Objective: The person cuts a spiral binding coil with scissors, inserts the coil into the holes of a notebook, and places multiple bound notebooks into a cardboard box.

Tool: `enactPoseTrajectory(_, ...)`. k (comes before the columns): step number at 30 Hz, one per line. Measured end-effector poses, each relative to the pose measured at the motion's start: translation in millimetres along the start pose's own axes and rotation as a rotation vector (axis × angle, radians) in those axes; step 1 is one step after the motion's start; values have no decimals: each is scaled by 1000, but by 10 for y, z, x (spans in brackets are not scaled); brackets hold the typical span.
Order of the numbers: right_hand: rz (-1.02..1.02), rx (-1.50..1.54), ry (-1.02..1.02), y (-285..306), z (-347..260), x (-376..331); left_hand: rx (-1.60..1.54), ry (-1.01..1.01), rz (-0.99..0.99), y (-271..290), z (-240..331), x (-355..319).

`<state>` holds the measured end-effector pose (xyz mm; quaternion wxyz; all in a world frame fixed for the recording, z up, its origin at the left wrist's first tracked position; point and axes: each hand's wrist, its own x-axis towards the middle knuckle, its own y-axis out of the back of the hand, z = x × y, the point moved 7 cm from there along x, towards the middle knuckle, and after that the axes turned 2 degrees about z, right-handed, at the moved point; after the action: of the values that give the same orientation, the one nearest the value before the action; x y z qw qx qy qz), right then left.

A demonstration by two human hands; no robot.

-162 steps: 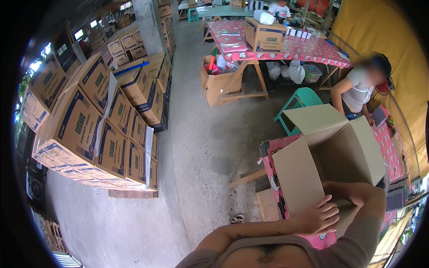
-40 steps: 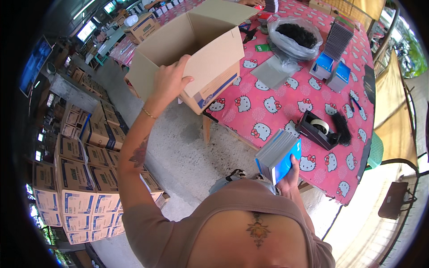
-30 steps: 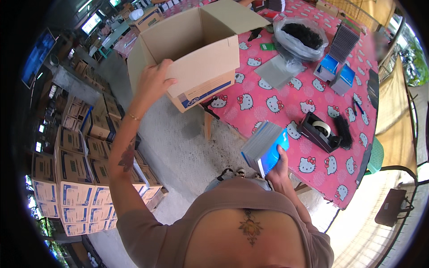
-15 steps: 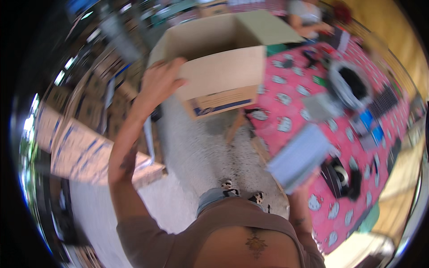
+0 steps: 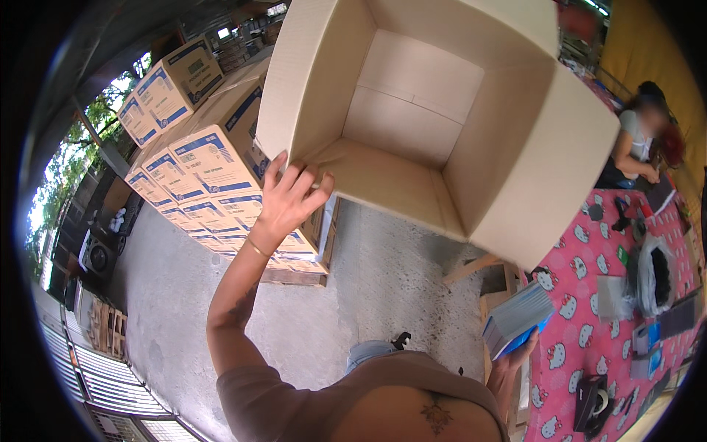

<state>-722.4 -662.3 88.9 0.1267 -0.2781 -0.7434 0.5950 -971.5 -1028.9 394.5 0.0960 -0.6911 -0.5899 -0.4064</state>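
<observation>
Two hands busy: left hand point(image 5: 292, 197) grasping near left edge of open cardboard box point(image 5: 434, 132), right hand point(image 5: 520, 355) clutching thick stack point(image 5: 518, 317) with blue face. Box gaping ahead of both hands, stack by edge of pink-covered table point(image 5: 549, 372). Right of right hand: tape dispenser point(image 5: 588, 404), plastic bag point(image 5: 648, 300) farther off. Piled cartons point(image 5: 202, 166) left of left hand; another person point(image 5: 632, 147) well beyond right hand.

ctns point(image 5: 202, 162) l of box point(image 5: 508, 132), tbl point(image 5: 574, 309) r.
</observation>
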Motion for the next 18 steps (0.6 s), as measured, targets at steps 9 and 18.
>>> enactPoseTrajectory(9, -78, -121, -184, -593, 1228, 462, 4, 308, -244, -176, -1727, -294)
enactPoseTrajectory(18, -21, -179, -195, -667, 1613, 385, 58, 749, -646, -339, -5167, -159)
